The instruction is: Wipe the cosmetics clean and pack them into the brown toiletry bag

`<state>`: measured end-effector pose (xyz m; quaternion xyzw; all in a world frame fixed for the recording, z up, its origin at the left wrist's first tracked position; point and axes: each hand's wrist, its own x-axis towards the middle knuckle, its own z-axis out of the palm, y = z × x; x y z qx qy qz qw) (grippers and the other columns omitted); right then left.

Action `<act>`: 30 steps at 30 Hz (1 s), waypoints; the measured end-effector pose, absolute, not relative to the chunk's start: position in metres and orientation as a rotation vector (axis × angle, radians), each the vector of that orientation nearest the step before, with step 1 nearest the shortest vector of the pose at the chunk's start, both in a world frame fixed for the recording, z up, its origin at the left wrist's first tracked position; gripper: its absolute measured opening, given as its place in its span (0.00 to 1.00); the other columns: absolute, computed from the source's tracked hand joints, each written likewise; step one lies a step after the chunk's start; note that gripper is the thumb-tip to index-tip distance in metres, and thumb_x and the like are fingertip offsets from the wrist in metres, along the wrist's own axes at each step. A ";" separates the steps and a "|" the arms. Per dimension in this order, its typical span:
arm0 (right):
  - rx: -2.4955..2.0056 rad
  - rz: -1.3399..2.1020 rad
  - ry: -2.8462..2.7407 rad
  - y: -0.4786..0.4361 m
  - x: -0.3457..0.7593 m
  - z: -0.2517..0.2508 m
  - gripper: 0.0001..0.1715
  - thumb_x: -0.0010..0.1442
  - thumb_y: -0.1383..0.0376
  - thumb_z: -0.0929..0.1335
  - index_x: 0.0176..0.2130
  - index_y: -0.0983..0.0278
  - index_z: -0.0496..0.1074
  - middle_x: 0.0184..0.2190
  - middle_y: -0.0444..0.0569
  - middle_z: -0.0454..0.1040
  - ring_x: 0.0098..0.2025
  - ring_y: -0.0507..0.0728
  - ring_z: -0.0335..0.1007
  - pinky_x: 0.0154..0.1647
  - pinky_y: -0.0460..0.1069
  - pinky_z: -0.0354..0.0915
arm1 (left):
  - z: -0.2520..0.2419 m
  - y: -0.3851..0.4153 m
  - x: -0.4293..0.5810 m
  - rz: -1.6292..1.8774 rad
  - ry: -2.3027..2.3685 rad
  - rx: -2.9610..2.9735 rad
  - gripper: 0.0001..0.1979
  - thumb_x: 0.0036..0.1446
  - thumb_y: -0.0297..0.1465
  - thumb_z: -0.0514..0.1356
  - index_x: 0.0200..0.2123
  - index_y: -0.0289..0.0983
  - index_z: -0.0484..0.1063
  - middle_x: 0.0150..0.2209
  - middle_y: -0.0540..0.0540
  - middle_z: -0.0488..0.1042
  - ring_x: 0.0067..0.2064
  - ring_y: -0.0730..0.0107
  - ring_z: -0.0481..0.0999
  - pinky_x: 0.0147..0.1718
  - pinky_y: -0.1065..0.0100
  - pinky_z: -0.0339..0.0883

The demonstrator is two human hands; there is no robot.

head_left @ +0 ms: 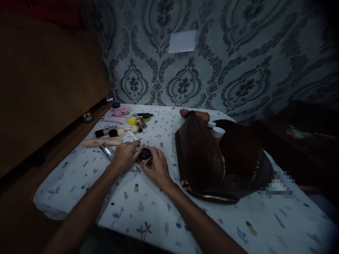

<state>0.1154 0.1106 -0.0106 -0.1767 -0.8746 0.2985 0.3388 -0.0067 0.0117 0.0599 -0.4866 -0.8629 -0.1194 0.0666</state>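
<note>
My right hand (pixel 158 166) is curled around a small round jar (pixel 144 153) with a black lid and a gold-coloured lower part. Close on its left is my left hand (pixel 125 154), fingers bent inward over something with bits of blue showing; what it grips is mostly hidden. A silver tube (pixel 107 151) lies just left of that hand. Behind it rest a beige tube (pixel 102 141), a dark-capped bottle (pixel 104 131) and a pink tube (pixel 113 119). Farther back sit a pink sponge (pixel 117 113) and a small yellow item (pixel 132 121).
A brown zip bag (pixel 198 158) stands open at the right, white-capped containers (pixel 218 132) inside. Behind it lies a brown leather-like item (pixel 202 115). The patterned cloth (pixel 140 208) covers the table. A wooden panel (pixel 50 77) borders the left; a papered wall (pixel 182 81) is behind.
</note>
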 end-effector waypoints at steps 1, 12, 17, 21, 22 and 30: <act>-0.456 0.780 -2.277 0.111 0.116 -0.011 0.32 0.55 0.64 0.71 0.58 0.62 0.64 0.50 0.55 0.72 0.52 0.65 0.67 0.55 0.61 0.66 | 0.059 0.012 -0.007 -0.364 -2.601 -1.454 0.17 0.69 0.40 0.50 0.42 0.38 0.75 0.35 0.43 0.80 0.39 0.60 0.79 0.37 0.66 0.63; -0.448 0.812 -2.291 0.113 0.118 -0.011 0.32 0.57 0.63 0.70 0.59 0.61 0.63 0.51 0.55 0.71 0.53 0.65 0.67 0.55 0.60 0.66 | 0.068 0.004 -0.020 -0.420 -2.742 -1.119 0.20 0.61 0.31 0.55 0.57 0.41 0.68 0.36 0.45 0.80 0.42 0.57 0.79 0.37 0.65 0.64; -0.449 0.836 -2.301 0.114 0.119 -0.012 0.31 0.58 0.62 0.70 0.60 0.61 0.63 0.52 0.55 0.71 0.54 0.65 0.66 0.56 0.61 0.65 | 0.070 -0.001 -0.032 -0.449 -2.773 -0.937 0.22 0.61 0.32 0.54 0.59 0.40 0.67 0.37 0.44 0.80 0.43 0.54 0.79 0.40 0.64 0.65; -0.450 0.840 -2.304 0.114 0.119 -0.013 0.31 0.59 0.61 0.69 0.60 0.62 0.63 0.53 0.56 0.70 0.55 0.65 0.65 0.57 0.61 0.65 | 0.073 -0.010 -0.047 -0.501 -2.772 -0.855 0.21 0.61 0.32 0.53 0.56 0.42 0.70 0.39 0.43 0.80 0.43 0.52 0.79 0.40 0.62 0.65; -0.453 0.836 -2.301 0.113 0.119 -0.012 0.30 0.60 0.61 0.69 0.60 0.62 0.63 0.53 0.55 0.71 0.54 0.65 0.66 0.57 0.61 0.65 | 0.075 -0.013 -0.051 -0.515 -2.768 -0.812 0.20 0.61 0.33 0.53 0.56 0.43 0.70 0.39 0.43 0.80 0.43 0.52 0.79 0.39 0.62 0.65; -0.453 0.822 -2.310 0.113 0.120 -0.011 0.28 0.63 0.60 0.67 0.60 0.63 0.63 0.53 0.55 0.71 0.54 0.64 0.66 0.56 0.59 0.66 | 0.083 -0.050 -0.088 -0.509 -2.781 -0.375 0.18 0.59 0.33 0.55 0.51 0.41 0.73 0.38 0.36 0.78 0.43 0.41 0.77 0.39 0.51 0.68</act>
